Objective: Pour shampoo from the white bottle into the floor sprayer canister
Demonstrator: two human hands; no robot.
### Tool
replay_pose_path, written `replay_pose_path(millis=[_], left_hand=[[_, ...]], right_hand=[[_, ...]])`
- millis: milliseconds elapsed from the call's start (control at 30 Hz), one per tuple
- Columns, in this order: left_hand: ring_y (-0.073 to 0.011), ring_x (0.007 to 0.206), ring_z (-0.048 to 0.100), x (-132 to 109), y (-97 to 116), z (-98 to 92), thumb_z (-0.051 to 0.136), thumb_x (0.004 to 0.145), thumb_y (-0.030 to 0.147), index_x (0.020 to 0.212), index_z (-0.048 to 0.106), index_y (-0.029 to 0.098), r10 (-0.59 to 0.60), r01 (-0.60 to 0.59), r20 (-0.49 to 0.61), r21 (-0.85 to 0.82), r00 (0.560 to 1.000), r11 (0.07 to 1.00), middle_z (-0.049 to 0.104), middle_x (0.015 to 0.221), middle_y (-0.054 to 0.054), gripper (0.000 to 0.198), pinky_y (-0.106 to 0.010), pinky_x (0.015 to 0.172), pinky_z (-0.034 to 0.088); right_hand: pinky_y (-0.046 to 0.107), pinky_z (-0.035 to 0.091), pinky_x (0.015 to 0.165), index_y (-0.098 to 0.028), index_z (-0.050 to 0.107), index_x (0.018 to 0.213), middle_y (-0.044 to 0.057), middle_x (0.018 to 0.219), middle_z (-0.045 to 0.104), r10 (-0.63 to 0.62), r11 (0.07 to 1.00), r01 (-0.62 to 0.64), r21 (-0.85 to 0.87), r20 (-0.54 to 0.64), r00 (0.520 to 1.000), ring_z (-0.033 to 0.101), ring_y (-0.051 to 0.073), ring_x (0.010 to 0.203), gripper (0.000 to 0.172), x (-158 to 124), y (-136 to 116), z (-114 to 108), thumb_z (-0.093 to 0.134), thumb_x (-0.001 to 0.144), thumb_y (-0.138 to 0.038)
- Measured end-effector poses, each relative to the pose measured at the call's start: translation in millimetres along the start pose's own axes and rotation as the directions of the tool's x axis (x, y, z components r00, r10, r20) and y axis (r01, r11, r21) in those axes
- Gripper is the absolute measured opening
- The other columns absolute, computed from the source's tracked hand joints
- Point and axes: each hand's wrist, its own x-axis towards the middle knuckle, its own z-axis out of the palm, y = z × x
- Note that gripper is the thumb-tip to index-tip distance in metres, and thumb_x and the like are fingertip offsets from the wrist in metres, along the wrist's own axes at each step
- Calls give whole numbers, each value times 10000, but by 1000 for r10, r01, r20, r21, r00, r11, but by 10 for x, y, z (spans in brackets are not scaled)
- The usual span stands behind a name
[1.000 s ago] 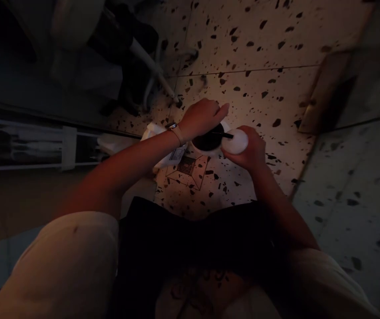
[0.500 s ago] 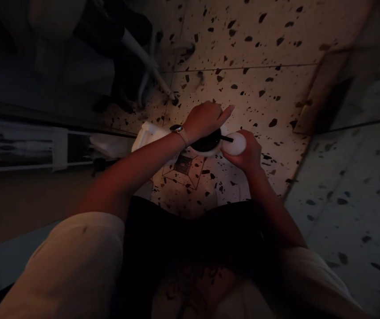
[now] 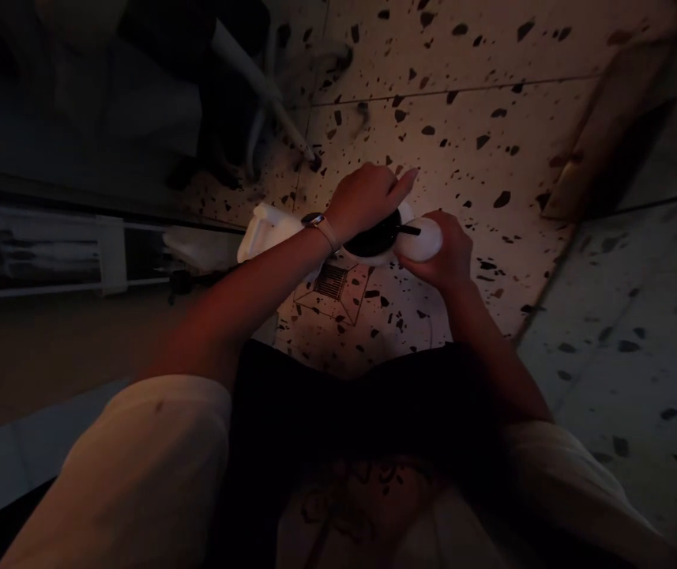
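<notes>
R hand is gripping white rounded item, prob. steadying it beside dark-topped container; black stem is reaching btwn. L hand is partly covering container, maybe bracing it; grip hidden, can't tell if open. Both items are showing against speckled floor.

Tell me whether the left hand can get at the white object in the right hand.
Likely yes: the left hand is close, with only a thin black bar overlapping the white object. The right hand wraps its outer side. The left fingertips are hidden, so whether that hand is free is unclear.
</notes>
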Motion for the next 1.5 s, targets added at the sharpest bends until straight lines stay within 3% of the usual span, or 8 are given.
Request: replay_pose_path(millis=[167, 433, 600, 800, 1100, 1267, 1400, 1500], left_hand=[[-189, 591, 436, 82, 15, 165, 442, 1243, 436, 610, 426, 225, -55, 55, -9, 35, 998, 998, 408, 611, -36, 667, -364, 674, 307], [-188, 570, 396, -85, 162, -299, 385, 1228, 547, 629, 498, 221, -3, 5, -36, 54, 999, 999, 388, 597, -36, 692, -377, 666, 323], [-206, 601, 402, -36, -2, -91, 293, 1183, 769, 642, 554, 233, 50, -50, -52, 6, 997, 999, 371, 589, -50, 805, -383, 667, 319], [-184, 630, 375, 47, 14, 152, 424, 1219, 578, 599, 476, 249, -5, 5, 9, 21, 1000, 1000, 451, 615, -69, 703, -398, 676, 298], [-232, 664, 470, -69, 97, -252, 479, 1170, 524, 619, 520, 262, 46, -45, -18, 43, 999, 998, 474, 608, -77, 612, -417, 689, 327], [-174, 656, 338, -43, 43, -57, 521, 1188, 540, 602, 243, 287, 41, -41, -18, 13, 999, 999, 338, 596, -38, 696, -424, 691, 286], [-159, 627, 322, 41, 18, 143, 557, 1171, 413, 622, 241, 278, 23, -23, 0, 25, 1000, 999, 323, 634, -26, 647, -423, 697, 266], [-169, 633, 322, 64, 44, 117, 572, 1152, 380, 610, 244, 295, 11, -11, -10, 46, 1000, 999, 301, 616, -23, 639, -426, 694, 270]], right_hand=[[634, 651, 1025, -224, 606, 1331, 210, 1273, 711, 37, 999, -37, -11, -19, 999, 733, 428, 1232, 774, -23, 119, 39, 665, 840, -820], [594, 675, 959, -235, 595, 1337, 198, 1280, 709, -23, 1000, 23, -4, -69, 997, 737, 414, 1193, 783, 109, -225, -113, 666, 833, -830], [619, 657, 993, -233, 601, 1358, 210, 1306, 699, -3, 1000, 3, 0, -42, 999, 726, 424, 1237, 824, 107, -130, -76, 643, 836, -869], [685, 632, 1042, -213, 615, 1334, 232, 1300, 707, 49, 999, -49, -19, 15, 999, 710, 454, 1283, 826, 98, 60, -77, 679, 816, -854], [668, 642, 1019, -228, 593, 1359, 226, 1332, 694, -8, 1000, 8, -3, 8, 1000, 714, 457, 1283, 841, 112, -240, -163, 668, 817, -866], [678, 608, 1096, -219, 538, 1420, 244, 1414, 671, -1, 1000, 1, 5, 17, 1000, 669, 453, 1343, 922, 66, -39, -73, 647, 842, -930], [668, 569, 1162, -274, 510, 1452, 238, 1483, 652, 68, 997, -67, -26, 67, 995, 624, 442, 1403, 821, 75, 117, -50, 645, 918, -883], [677, 573, 1151, -293, 531, 1427, 219, 1459, 664, 61, 998, -59, -30, 78, 995, 624, 441, 1399, 819, 120, 96, -77, 643, 902, -913]])
